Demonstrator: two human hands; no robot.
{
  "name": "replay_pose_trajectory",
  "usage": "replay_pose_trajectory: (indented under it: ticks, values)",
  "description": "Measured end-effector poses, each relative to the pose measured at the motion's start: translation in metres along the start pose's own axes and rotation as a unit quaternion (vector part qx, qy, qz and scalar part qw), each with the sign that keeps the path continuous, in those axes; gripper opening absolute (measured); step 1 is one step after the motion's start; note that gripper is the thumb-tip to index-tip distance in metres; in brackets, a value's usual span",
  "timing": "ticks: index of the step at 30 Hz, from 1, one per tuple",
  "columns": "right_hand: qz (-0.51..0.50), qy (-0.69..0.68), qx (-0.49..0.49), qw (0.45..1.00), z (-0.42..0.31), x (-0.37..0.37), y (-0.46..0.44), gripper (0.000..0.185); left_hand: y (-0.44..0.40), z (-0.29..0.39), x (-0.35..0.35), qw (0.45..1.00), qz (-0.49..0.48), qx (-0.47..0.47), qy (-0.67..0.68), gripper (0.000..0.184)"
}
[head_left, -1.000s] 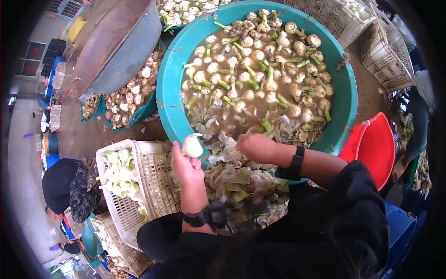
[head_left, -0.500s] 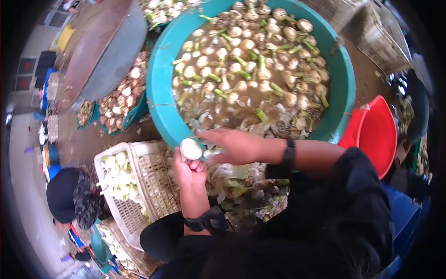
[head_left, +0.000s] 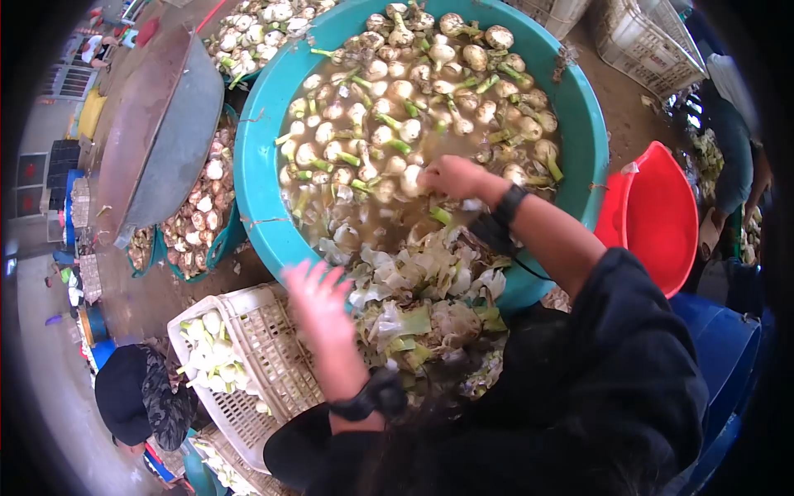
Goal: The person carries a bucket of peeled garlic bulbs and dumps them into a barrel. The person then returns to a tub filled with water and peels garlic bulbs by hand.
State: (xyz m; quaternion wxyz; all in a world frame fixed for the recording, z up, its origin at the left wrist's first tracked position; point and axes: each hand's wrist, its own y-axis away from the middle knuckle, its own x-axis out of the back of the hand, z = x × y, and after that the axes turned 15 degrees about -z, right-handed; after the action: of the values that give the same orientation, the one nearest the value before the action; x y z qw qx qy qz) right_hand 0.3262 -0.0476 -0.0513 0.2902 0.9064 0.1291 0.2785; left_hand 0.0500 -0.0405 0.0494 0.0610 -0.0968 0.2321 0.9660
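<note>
A teal tub of murky water holds many pale garlic bulbs with short green stems. Over the water, my right hand has its fingers closed at the side of a white garlic bulb; its fingertips are partly hidden. My left hand, blurred by motion, is empty with fingers spread, between the tub's near rim and a white plastic crate. Cleaned white bulbs with green stems lie in that crate. Loose peeled skins are heaped at the tub's near side.
A red bucket and a blue barrel stand at the right. A metal wheelbarrow-like pan leans at the left beside sacks of bulbs. A person in a dark cap is at lower left; another person bends at the right.
The peeled white bulb has left my left hand, whose fingers have spread. My right hand has moved from beside it out over the tub to a bulb in the water. The view has shifted slightly.
</note>
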Motion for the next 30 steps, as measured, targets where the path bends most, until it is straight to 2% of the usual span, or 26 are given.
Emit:
replay_pose_trajectory:
  ticks: [2, 3, 4, 5, 7, 9, 10, 12, 13, 14, 15, 16, 18, 19, 20, 21, 22, 23, 24, 26, 27, 28, 29, 30]
  values:
    - [0.012, -0.08, 0.177, 0.981, -0.025, -0.013, 0.02, 0.019, -0.026, -0.02, -0.04, 0.985, -0.116, 0.093, -0.083, 0.074]
    - [0.084, 0.045, 0.293, 0.951, -0.034, -0.02, 0.024, 0.015, -0.035, -0.025, -0.061, 0.977, -0.11, 0.137, -0.122, 0.069]
    - [0.157, 0.165, 0.396, 0.889, -0.042, -0.027, 0.028, 0.011, -0.041, -0.029, -0.071, 0.973, -0.165, 0.147, -0.063, 0.057]
    - [0.181, 0.29, 0.361, 0.868, -0.053, -0.03, 0.038, 0.01, -0.045, -0.024, -0.077, 0.979, -0.14, 0.124, -0.081, 0.052]
    - [0.168, 0.301, 0.328, 0.879, -0.059, -0.039, 0.048, 0.01, -0.047, -0.02, -0.078, 0.982, -0.12, 0.105, -0.103, 0.047]
    - [0.158, 0.328, 0.292, 0.885, -0.064, -0.046, 0.053, 0.015, -0.05, -0.022, -0.069, 0.978, -0.17, 0.094, -0.07, 0.031]
    - [0.159, 0.326, 0.291, 0.885, -0.065, -0.05, 0.053, 0.015, -0.051, -0.021, -0.064, 0.978, -0.171, 0.095, -0.072, 0.031]
    - [0.192, 0.239, 0.321, 0.896, -0.064, -0.056, 0.047, 0.015, -0.05, -0.017, -0.057, 0.959, -0.209, 0.181, 0.06, 0.027]
    - [0.156, 0.002, 0.276, 0.948, -0.06, -0.058, 0.038, 0.018, -0.048, -0.016, -0.055, 0.948, -0.233, 0.192, 0.096, 0.029]
    - [0.16, 0.001, 0.274, 0.948, -0.063, -0.056, 0.039, 0.018, -0.046, -0.016, -0.056, 0.948, -0.236, 0.193, 0.094, 0.029]
    - [0.054, -0.219, 0.214, 0.95, -0.066, -0.053, 0.041, 0.02, -0.045, -0.017, -0.056, 0.945, -0.255, 0.174, 0.106, 0.03]
    - [-0.055, -0.425, 0.142, 0.892, -0.067, -0.05, 0.044, 0.022, -0.044, -0.018, -0.056, 0.941, -0.275, 0.156, 0.118, 0.032]
    - [-0.067, -0.402, 0.148, 0.901, -0.063, -0.048, 0.047, 0.02, -0.045, -0.009, -0.049, 0.951, -0.258, 0.135, 0.1, 0.038]
    - [0.013, -0.26, 0.268, 0.927, -0.058, -0.054, 0.043, 0.021, -0.048, -0.006, -0.04, 0.939, -0.302, 0.142, -0.083, 0.04]
    - [0.09, -0.109, 0.376, 0.916, -0.055, -0.057, 0.042, 0.022, -0.046, -0.003, -0.037, 0.894, -0.333, 0.144, -0.263, 0.044]
    - [0.097, -0.094, 0.37, 0.919, -0.053, -0.06, 0.037, 0.028, -0.043, -0.002, -0.038, 0.847, -0.343, 0.107, -0.393, 0.052]
    - [0.096, -0.097, 0.368, 0.92, -0.051, -0.063, 0.033, 0.028, -0.036, -0.003, -0.038, 0.846, -0.343, 0.11, -0.394, 0.052]
    - [-0.011, -0.282, 0.232, 0.931, -0.054, -0.06, 0.035, 0.023, -0.028, -0.005, -0.039, 0.84, -0.343, 0.01, -0.42, 0.057]
    - [-0.116, -0.447, 0.083, 0.883, -0.058, -0.055, 0.036, 0.018, -0.02, -0.005, -0.042, 0.826, -0.339, -0.093, -0.441, 0.062]
    - [-0.127, -0.469, 0.068, 0.872, -0.061, -0.049, 0.038, 0.018, -0.015, -0.001, -0.044, 0.815, -0.318, -0.109, -0.473, 0.056]
    - [-0.147, -0.512, 0.097, 0.841, -0.061, -0.05, 0.037, 0.022, -0.018, 0.001, -0.04, 0.692, -0.309, -0.265, -0.596, 0.052]
    - [-0.166, -0.553, 0.126, 0.807, -0.061, -0.051, 0.036, 0.026, -0.019, 0.003, -0.038, 0.532, -0.282, -0.405, -0.688, 0.049]
    - [-0.167, -0.553, 0.125, 0.807, -0.064, -0.049, 0.039, 0.026, -0.015, 0.0, -0.04, 0.633, -0.323, -0.343, -0.614, 0.036]
    - [-0.159, -0.565, 0.136, 0.798, -0.067, -0.048, 0.043, 0.024, -0.013, -0.006, -0.04, 0.635, -0.321, -0.342, -0.614, 0.036]
